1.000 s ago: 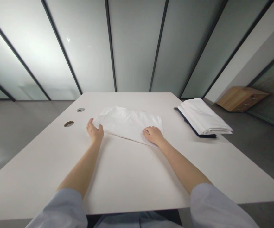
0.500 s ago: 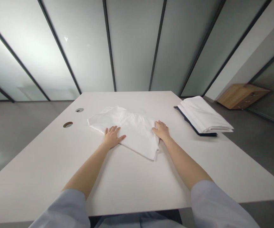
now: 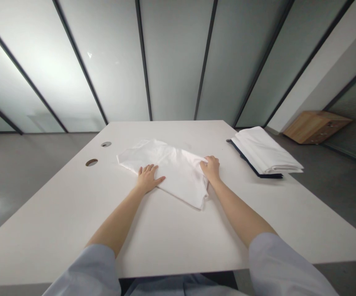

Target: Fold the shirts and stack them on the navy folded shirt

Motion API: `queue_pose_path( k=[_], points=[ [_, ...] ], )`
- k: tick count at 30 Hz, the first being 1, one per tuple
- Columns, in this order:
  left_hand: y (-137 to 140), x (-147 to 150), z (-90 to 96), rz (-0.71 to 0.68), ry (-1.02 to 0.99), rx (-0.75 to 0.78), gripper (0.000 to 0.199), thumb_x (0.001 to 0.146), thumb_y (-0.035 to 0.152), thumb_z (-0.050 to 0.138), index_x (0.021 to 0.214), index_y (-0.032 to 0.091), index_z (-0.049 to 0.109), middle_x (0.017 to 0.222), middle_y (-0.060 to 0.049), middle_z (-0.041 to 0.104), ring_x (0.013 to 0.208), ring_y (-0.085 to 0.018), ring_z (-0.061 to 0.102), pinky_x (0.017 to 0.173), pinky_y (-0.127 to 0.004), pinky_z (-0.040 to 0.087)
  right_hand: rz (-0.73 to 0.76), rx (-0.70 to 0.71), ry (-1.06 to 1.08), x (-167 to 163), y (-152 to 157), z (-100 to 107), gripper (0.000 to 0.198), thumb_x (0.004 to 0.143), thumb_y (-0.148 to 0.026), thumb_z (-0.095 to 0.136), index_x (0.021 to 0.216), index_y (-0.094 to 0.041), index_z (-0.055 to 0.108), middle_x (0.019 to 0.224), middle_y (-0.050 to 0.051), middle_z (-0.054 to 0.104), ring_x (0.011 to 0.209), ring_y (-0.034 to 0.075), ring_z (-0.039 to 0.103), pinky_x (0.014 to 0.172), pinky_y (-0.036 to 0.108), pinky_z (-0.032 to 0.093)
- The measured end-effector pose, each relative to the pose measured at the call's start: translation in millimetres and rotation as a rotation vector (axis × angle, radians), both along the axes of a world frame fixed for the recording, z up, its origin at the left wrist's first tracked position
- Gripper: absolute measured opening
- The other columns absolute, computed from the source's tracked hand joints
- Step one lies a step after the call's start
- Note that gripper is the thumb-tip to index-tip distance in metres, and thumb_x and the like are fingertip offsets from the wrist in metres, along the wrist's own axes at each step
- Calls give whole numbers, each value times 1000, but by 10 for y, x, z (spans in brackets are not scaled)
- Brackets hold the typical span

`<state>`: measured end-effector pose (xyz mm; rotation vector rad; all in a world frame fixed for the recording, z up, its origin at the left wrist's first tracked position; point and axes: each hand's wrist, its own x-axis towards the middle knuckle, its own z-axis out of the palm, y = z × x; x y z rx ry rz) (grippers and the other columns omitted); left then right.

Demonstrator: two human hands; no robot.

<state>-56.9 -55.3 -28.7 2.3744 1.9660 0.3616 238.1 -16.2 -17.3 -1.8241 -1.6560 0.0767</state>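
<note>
A thin white cloth lies folded and slightly wrinkled on the white table, its near corner pointing toward me. My left hand rests flat on the cloth's near left edge, fingers spread. At the right edge, my right hand has its fingers curled and grips the cloth, with a small fold raised beside the thumb. The fingertips of that hand are partly hidden.
On the table's right side sits a stack of folded white fabric over a dark folded item. Two round holes pierce the table at left. A wooden cabinet stands on the floor beyond, near frosted glass panels.
My right hand has gone from lying flat with fingers extended to curling around the cloth's right edge, which is lifted slightly. My left hand stays flat in place.
</note>
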Motion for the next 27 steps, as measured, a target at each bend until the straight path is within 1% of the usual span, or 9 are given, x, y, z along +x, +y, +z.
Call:
queue_pose_path(
  k=[3, 5, 7, 9, 11, 14, 18, 22, 27],
  points=[
    [-3, 18, -3, 10, -97, 82, 86, 80, 56, 58, 149, 18, 25, 150, -18, 36, 138, -33, 32, 112, -55, 23, 440, 60, 159, -303, -195, 84, 30, 78, -20, 48, 100, -17, 67, 106, 10, 67, 101, 23, 58, 90, 34, 43],
    [-7, 25, -1, -46, -156, 188, 96, 76, 47, 65, 152, 17, 15, 156, -20, 21, 142, -36, 22, 110, -56, 27, 795, -122, 193, -543, -385, 119, 27, 76, -20, 53, 99, -19, 69, 100, 5, 70, 91, 20, 63, 83, 29, 47],
    [-13, 24, 8, -161, -156, 272, 90, 75, 33, 67, 151, 19, 21, 159, -17, 10, 145, -37, 10, 110, -54, 29, 1109, -374, 158, -733, -550, 138, 23, 77, -24, 59, 96, -20, 71, 91, 1, 72, 82, 18, 65, 77, 27, 48],
    [-18, 16, 28, -301, -98, 279, 72, 74, 21, 64, 142, 20, 41, 159, -13, 14, 145, -36, 7, 111, -51, 29, 1269, -505, 205, -818, -627, 149, 23, 82, -32, 58, 95, -20, 73, 91, 1, 73, 84, 18, 66, 79, 27, 49],
    [-21, 8, 54, -429, -20, 231, 54, 74, 16, 62, 127, 20, 58, 152, -12, 33, 144, -34, 15, 113, -51, 28, 1214, -447, 304, -789, -587, 141, 32, 90, -38, 49, 100, -19, 72, 100, 4, 73, 94, 19, 66, 87, 30, 49],
    [-17, 6, 91, -551, 28, 189, 40, 75, 18, 61, 115, 19, 66, 127, -11, 60, 135, -29, 39, 117, -50, 23, 901, -238, 258, -618, -388, 60, 39, 94, -37, 39, 120, -21, 64, 125, 7, 64, 121, 21, 54, 105, 37, 38],
    [15, -34, 91, -534, -56, 272, 33, 77, 24, 59, 108, 17, 66, 112, -10, 68, 119, -25, 55, 117, -47, 27, 711, -330, -109, -424, -183, -117, 48, 94, -38, 39, 139, -23, 49, 148, 7, 43, 140, 22, 31, 115, 44, 20],
    [82, -231, 40, -309, -156, 384, 29, 78, 25, 55, 102, 15, 66, 114, -14, 67, 120, -27, 54, 109, -46, 38, 573, -435, -304, -312, -130, -141, 54, 96, -42, 33, 146, -22, 37, 156, 5, 26, 145, 21, 18, 116, 44, 13],
    [109, -453, 53, 117, -193, 304, 28, 81, 24, 46, 95, 17, 69, 109, -11, 70, 114, -27, 58, 101, -42, 43, 133, -495, -294, 88, -28, -31, 54, 95, -40, 34, 144, -17, 39, 155, 13, 28, 142, 29, 24, 110, 58, 19]
  ],
)
